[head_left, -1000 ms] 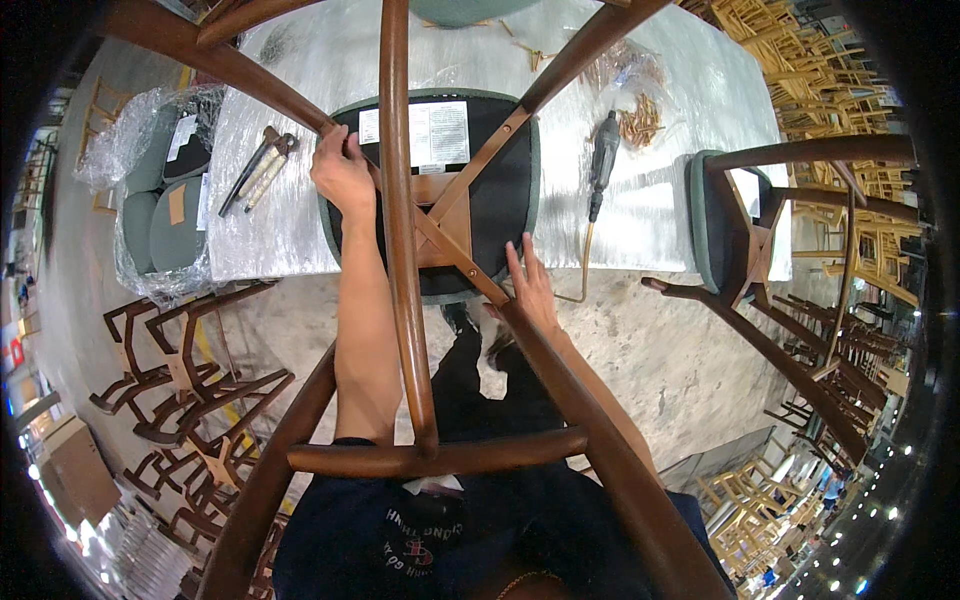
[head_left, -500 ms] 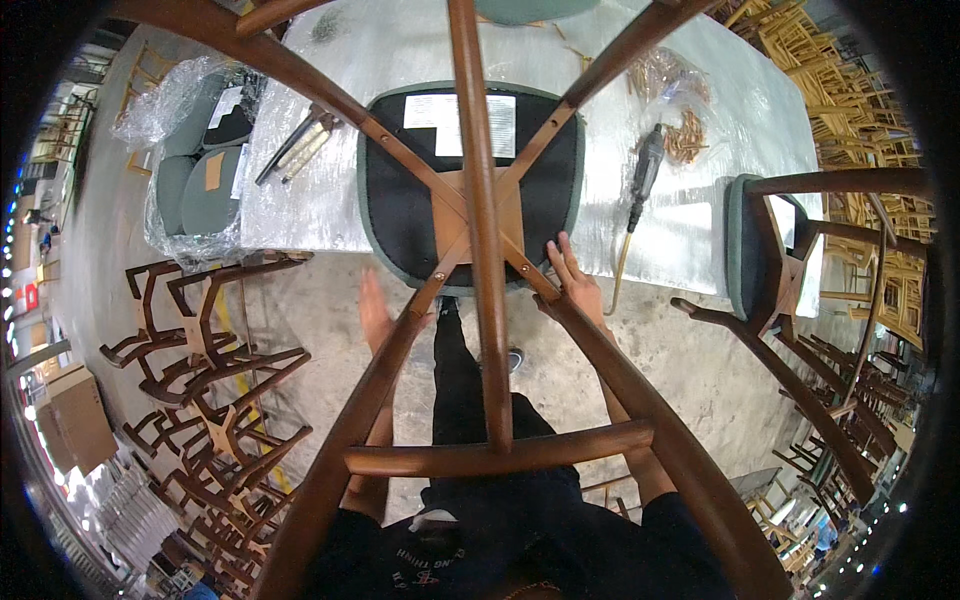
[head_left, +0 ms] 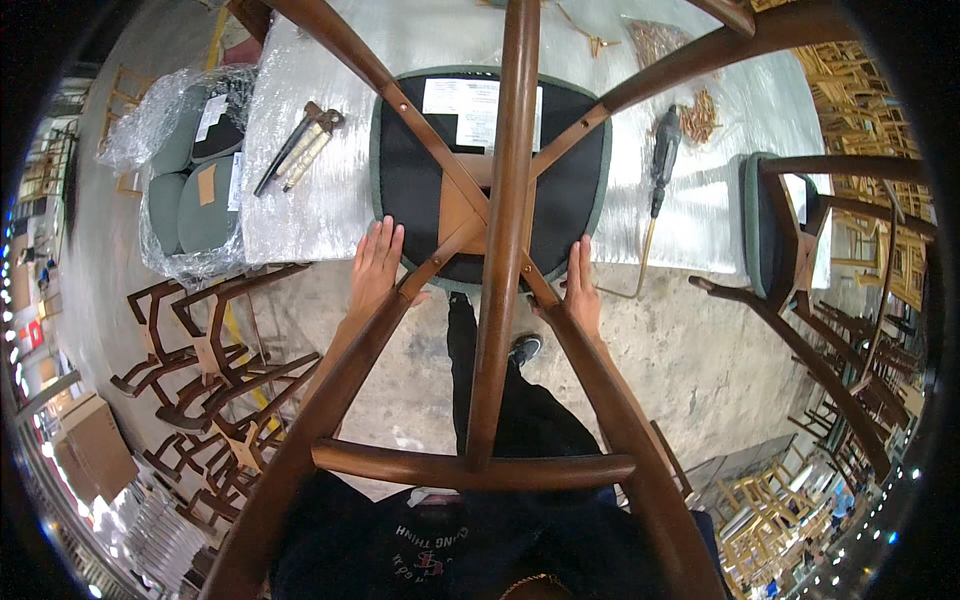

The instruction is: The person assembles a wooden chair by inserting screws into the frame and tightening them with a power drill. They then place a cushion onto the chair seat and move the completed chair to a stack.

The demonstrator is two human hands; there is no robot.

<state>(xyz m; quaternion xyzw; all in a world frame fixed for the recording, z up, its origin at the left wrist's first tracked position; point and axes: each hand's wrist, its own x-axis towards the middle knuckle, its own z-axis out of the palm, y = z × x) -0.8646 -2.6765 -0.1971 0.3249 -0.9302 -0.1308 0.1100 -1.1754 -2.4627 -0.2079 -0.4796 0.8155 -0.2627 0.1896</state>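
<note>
An upside-down brown wooden chair frame (head_left: 470, 467) rests over a green seat cushion (head_left: 572, 165) whose black underside faces up, with white paper labels on it. The frame's crossed rails lie over a wooden centre block. My left hand (head_left: 375, 275) is at the cushion's near left corner, fingers stretched out along its edge, next to a chair leg. Opposite it, my right hand (head_left: 582, 292) is at the near right corner with fingers straight, partly hidden behind the other leg. Neither hand wraps round anything that I can see.
On the film-covered table (head_left: 330, 220) lie a black power screwdriver (head_left: 664, 150), a pile of screws (head_left: 700, 118) and hand tools (head_left: 305, 145). Plastic-wrapped green cushions (head_left: 185, 205) stand left. Another upturned chair (head_left: 790, 230) is right. Chair frames (head_left: 210, 350) are stacked lower left.
My left hand has moved up onto the cushion's left edge, and my right hand has shifted to its right edge. The frame and cushion appear slightly further right in view.
</note>
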